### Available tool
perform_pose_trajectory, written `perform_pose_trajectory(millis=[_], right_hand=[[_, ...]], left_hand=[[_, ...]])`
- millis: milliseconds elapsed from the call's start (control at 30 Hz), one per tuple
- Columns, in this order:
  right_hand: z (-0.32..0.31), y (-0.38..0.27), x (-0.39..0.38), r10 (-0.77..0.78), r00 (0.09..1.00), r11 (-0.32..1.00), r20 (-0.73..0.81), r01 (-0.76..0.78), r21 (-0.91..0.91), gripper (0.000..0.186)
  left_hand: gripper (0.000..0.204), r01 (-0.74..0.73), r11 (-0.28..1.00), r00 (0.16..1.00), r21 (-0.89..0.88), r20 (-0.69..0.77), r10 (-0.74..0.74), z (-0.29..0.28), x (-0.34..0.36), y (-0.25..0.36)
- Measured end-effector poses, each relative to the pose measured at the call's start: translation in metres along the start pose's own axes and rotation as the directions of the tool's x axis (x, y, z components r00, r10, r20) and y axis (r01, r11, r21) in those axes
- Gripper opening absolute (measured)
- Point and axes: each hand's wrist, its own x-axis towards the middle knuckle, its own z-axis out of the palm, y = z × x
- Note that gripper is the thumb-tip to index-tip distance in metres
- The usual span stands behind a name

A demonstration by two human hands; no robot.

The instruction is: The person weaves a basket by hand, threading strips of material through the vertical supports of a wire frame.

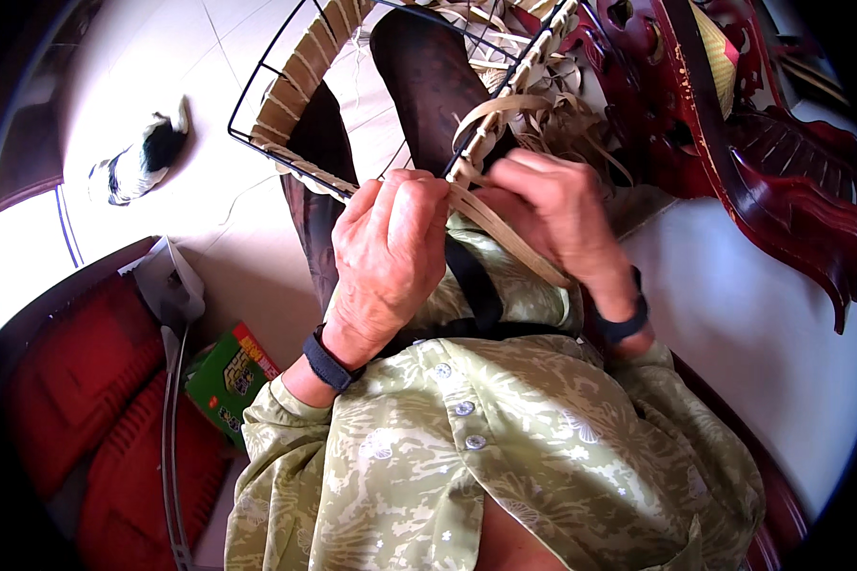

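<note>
A black wire frame (254,84) with tan flat strips wound along its edges rests over my lap, its near corner toward me. My left hand (390,247) is closed on that near corner, thumb side hidden. A loose tan strip (512,240) runs from the corner, passes by my right palm and loops down toward the wrist. Just right of the corner, my right hand (562,214) has its fingers curled in at the strip; its fingertips are partly hidden and slightly blurred. Another strip end (509,105) arcs over the frame's right edge.
A heap of loose tan strips (567,133) lies beyond the right hand. Carved dark red wooden furniture (724,143) stands at the right. At the left are red cushions (86,400), a green box (229,381) and a black-and-white animal (152,157) on the tiled floor.
</note>
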Motion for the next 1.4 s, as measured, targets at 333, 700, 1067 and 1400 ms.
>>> perform_pose_trajectory(millis=[333, 700, 1067, 1400], right_hand=[[-0.271, 0.116, -0.196, 0.385, 0.211, 0.841, -0.898, 0.319, 0.436, 0.035], [-0.026, -0.010, -0.004, 0.546, 0.828, 0.809, 0.126, -0.560, 0.180, 0.017], [-0.052, 0.012, -0.026, 0.489, 0.851, 0.353, 0.191, -0.394, 0.849, 0.009], [-0.193, 0.080, -0.093, 0.638, 0.262, 0.627, -0.724, -0.723, 0.291, 0.031]], left_hand=[[0.024, 0.015, 0.999, 1.000, -0.029, -0.016, -0.015, -0.002, -0.001, 0.001], [0.024, 0.039, 0.999, 0.999, -0.019, 0.010, -0.039, -0.004, -0.002, 0.003], [0.023, 0.046, 0.997, 0.999, -0.055, 0.016, -0.045, -0.005, 0.000, 0.002], [0.022, 0.044, 0.997, 0.999, -0.057, 0.006, -0.043, -0.006, 0.000, 0.001]])
